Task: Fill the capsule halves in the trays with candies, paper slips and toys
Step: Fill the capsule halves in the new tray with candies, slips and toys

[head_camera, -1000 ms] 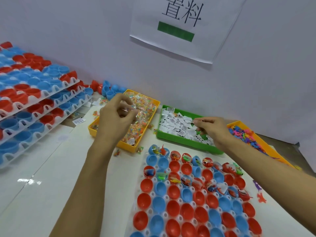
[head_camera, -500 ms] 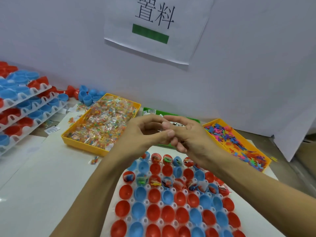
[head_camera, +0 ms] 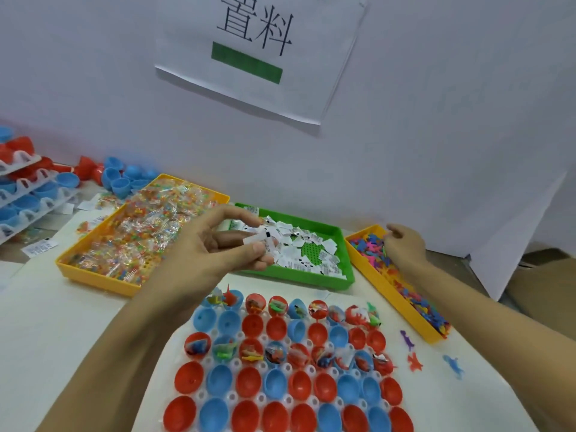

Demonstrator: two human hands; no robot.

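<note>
Head view: left hand (head_camera: 218, 244), palm turned up and raised over the green tray (head_camera: 346, 244), pinches a paper slip (head_camera: 260, 240). Right hand (head_camera: 403, 244) reaches into the toy tray (head_camera: 374, 275), fingers curled; whether it grips a toy, I cannot tell. Capsule halves (head_camera: 280, 385) sit below.

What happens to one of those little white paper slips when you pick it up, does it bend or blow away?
The paper slip pinched in the left hand looks thin, so it probably bends easily. The slips in the green tray lie curled and jumbled, which suggests they are very light and might flutter off. A gentle fingertip grip likely suffices.
</note>
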